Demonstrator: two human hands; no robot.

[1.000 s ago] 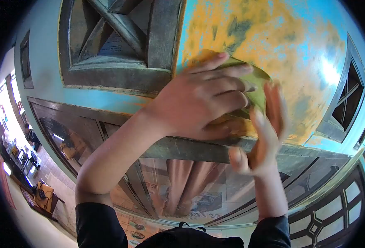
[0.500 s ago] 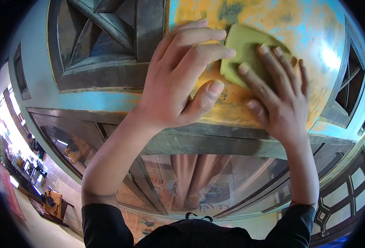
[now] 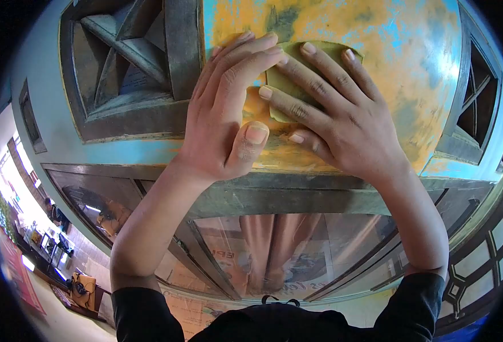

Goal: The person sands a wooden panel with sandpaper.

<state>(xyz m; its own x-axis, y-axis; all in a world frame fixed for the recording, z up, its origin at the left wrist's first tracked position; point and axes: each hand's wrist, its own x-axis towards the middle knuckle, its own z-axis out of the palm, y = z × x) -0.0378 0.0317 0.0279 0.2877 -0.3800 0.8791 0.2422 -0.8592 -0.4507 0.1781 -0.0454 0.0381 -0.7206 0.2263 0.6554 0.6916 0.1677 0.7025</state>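
Head: green sheet (image 3: 282,82) under right hand (image 3: 355,122), long axis unclear.

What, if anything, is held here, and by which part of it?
A green sheet, pressed flat against the painted surface across its middle by the spread right hand. Whether the left hand touches its edge cannot be told.

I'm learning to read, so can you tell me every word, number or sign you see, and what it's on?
"EP": red letters seen in the window glass; what follows is unclear.
Curly writing, lower in that glass: too blurred.
Paper behind the wooden vent: faint lines, too small.
Red banner, far left: too blurred.
Green sheet under the right hand: no letters show.
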